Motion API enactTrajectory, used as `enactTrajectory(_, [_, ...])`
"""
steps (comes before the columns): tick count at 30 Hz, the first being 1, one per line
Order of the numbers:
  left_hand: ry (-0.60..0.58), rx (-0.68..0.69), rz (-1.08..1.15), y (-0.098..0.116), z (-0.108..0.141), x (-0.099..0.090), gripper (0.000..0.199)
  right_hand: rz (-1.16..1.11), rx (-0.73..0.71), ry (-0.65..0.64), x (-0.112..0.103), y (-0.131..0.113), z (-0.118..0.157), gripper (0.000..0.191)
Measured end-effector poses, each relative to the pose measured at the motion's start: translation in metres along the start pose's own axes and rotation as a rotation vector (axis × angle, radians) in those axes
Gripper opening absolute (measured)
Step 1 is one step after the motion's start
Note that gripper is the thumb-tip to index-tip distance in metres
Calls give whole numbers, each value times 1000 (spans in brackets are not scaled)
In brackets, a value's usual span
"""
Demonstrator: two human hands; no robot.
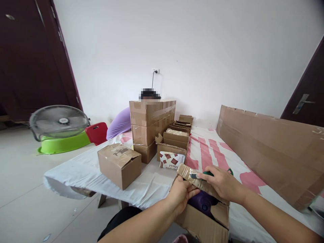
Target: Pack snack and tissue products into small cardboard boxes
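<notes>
Head view shows, at lower right of the frame, the right hand (222, 182) curled round a green-handled knife (208, 173), its blade lying across a taped flap (186, 171). The left hand (180, 194) grips that flap's near edge, fingers bunched narrow. The flap belongs to an opened carton (202, 221) at lower centre-right, holding one purple object (202, 202), partly hidden. The step in hand looks like working the blade along the flap; the next move seems to call for a steady flap and left fingers kept off the blade's line.

Counted: one knife, one carton under the hands, one separate carton (111, 168) left of centre on the bench (81, 177), one printed packet (167, 160) mid-frame. The carton stack (139, 135) is three high in front; its depth cannot be counted.
</notes>
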State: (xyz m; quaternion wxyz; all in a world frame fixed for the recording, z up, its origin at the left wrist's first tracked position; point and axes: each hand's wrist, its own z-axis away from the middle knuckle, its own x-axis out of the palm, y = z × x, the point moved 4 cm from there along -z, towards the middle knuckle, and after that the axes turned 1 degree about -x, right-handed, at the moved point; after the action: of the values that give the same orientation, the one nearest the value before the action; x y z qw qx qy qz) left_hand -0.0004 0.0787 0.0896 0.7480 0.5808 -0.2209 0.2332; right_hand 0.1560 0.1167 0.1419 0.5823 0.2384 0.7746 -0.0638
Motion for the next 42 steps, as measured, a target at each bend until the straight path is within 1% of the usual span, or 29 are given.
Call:
enactTrajectory(3, [-6,3,4,2,0,0,48,-87,94,78,-2,6,6,43])
enactTrajectory(5, [-21,7,-1,3,-1,1,47,-70,85,77,-6,7,6,45])
enactTrajectory(7, [-33,16,-4,4,-1,1,45,-23,54,9,-11,5,2,47])
enactTrajectory(9, [-25,18,9,5,-1,1,45,5,54,-69,-18,5,-2,46])
enactTrajectory(12, [-22,12,25,5,-1,-1,46,21,57,-128,-24,4,-8,44])
enactTrajectory(16, [-38,22,-1,3,-2,-3,45,34,35,-170,-18,0,-15,47])
enactTrajectory(21, [-31,-3,-43,3,-4,-3,45,58,-13,-107,-9,-7,-20,47])
enactTrajectory(23, [-38,-20,-130,5,-4,-3,42,61,-30,-82,-9,-11,-22,43])
enactTrajectory(25, [-69,-39,-266,9,-4,-6,33,64,-30,-77,-11,-14,-23,39])
enactTrajectory(28, [-116,-69,-447,18,-1,-16,15,61,34,-123,-12,-12,-22,38])
enactTrajectory(29, [-114,-54,-516,23,-1,-20,11,41,65,-144,-11,-9,-20,38])
enactTrajectory(31, [-75,60,-712,38,0,-27,9,-13,119,-183,-6,-3,-15,42])
enactTrajectory(33, [-17,256,-924,55,-2,-28,9,-58,148,-203,1,2,-11,44])
enactTrajectory(35, [2,450,-1091,71,-8,-21,4,-83,169,-204,7,5,-9,45])
enactTrajectory(37, [-46,585,-1232,81,-20,-10,10,-111,181,-205,12,5,-9,43])
enactTrajectory(38, [-83,632,-1302,85,-27,-4,14,-121,181,-211,13,5,-10,43])
enactTrajectory(40, [-175,691,-1433,88,-44,8,19,-122,172,-225,15,2,-12,41])
enactTrajectory(42, [-293,714,-1559,86,-60,18,22,-114,167,-221,15,1,-13,40])
